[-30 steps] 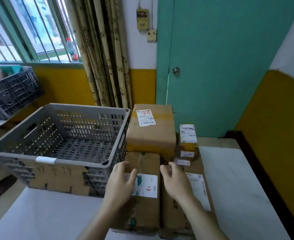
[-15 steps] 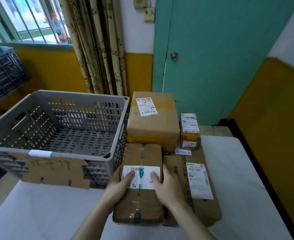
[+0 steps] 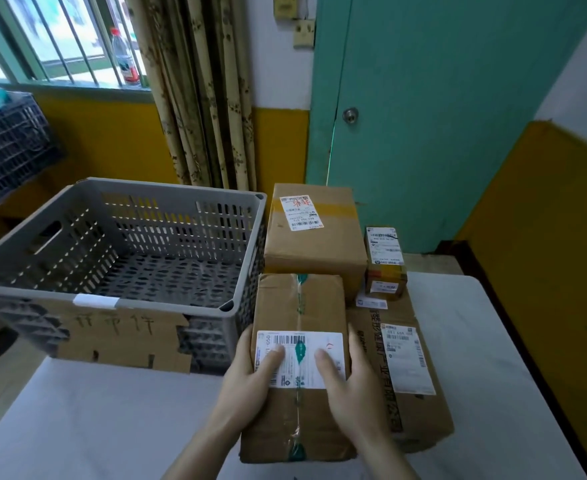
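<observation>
A brown cardboard parcel (image 3: 299, 306) with a white shipping label and green tape lies on the white table (image 3: 77, 420). My left hand (image 3: 250, 375) grips its left side with the thumb on the label. My right hand (image 3: 350, 386) grips its right side, thumb also on the label. To the left stands a grey slatted plastic crate (image 3: 118, 244), empty inside, with a cardboard sign on its front.
A large taped box (image 3: 316, 244) sits behind the held parcel. A flat printed box (image 3: 409, 368) lies to its right, with a small yellow box (image 3: 385, 261) on it. A dark crate (image 3: 4, 147) stands at far left. A green door (image 3: 441, 116) and curtain (image 3: 209, 91) are behind.
My hands went from resting on top of the parcels to gripping the labelled parcel by both sides. The parcel now sits nearer to me in view.
</observation>
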A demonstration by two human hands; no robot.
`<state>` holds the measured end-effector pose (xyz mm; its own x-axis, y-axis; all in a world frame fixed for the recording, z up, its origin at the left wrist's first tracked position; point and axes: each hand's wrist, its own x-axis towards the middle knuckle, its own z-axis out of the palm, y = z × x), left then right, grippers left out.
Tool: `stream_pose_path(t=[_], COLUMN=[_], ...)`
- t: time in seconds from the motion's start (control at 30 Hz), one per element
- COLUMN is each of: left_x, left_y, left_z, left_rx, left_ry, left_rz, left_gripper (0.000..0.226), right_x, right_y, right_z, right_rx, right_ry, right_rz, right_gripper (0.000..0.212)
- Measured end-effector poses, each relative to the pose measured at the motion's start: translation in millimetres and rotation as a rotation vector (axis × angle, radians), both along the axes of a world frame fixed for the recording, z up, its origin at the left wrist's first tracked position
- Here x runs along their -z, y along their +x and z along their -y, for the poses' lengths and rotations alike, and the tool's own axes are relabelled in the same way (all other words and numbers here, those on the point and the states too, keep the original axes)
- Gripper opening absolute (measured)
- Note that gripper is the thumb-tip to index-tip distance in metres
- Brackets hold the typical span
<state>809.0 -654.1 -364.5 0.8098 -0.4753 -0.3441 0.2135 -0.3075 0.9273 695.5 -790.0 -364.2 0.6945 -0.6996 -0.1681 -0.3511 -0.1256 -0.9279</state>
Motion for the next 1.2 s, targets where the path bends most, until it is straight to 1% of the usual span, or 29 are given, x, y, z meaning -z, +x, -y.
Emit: stream_pose_path(t=[0.13, 0.23, 0.27, 0.3, 0.4, 0.53, 0.67, 0.73, 0.83, 0.9, 0.97, 1.13, 1.2], left_x=[-22, -34, -37, -39, -45, -48, -52, -54, -60, -62, -63, -62, -62], left_y=[-6, -5, -6, -6, -9, -9, -10, -10, -10, -10, -10, -10, -9], left_z=[-3, -3, -1, 1, 7, 11, 16, 18, 22, 26, 29, 32, 34], left_rx=[0.032, 0.017, 0.019, 0.029, 0.066, 0.122, 0.157, 0.178, 0.216, 0.2, 0.174, 0.171, 0.17], left_ry=[-0.097, -0.179, -0.2, -0.21, -0.232, -0.269, -0.289, -0.282, -0.253, -0.243, -0.255, -0.277, -0.26], left_rz=[0.045, 0.027, 0.026, 0.03, 0.018, -0.034, -0.02, -0.029, -0.055, -0.075, -0.09, -0.079, -0.088], left_gripper=[0.068, 0.073, 0.072, 0.072, 0.075, 0.08, 0.069, 0.069, 0.081, 0.088, 0.088, 0.081, 0.081], right_x=[-24, -42, -47, -50, -57, -61, -61, -62, -64, -63, -61, -62, -67], right_y=[-12, -20, -23, -25, -29, -35, -41, -43, -45, -45, -44, -41, -37], right_z=[5, 11, 13, 14, 18, 24, 25, 26, 33, 36, 39, 43, 50], right_rx=[0.032, 0.067, 0.072, 0.073, 0.086, 0.062, 0.089, 0.104, 0.141, 0.163, 0.174, 0.173, 0.186], right_ry=[-0.031, 0.039, 0.037, 0.024, -0.031, -0.085, -0.08, -0.059, -0.025, -0.043, -0.077, -0.101, -0.059], right_rz=[0.083, 0.132, 0.141, 0.154, 0.178, 0.159, 0.171, 0.19, 0.21, 0.21, 0.216, 0.199, 0.15], right_gripper=[0.063, 0.044, 0.042, 0.043, 0.058, 0.049, 0.058, 0.059, 0.055, 0.058, 0.058, 0.041, 0.024])
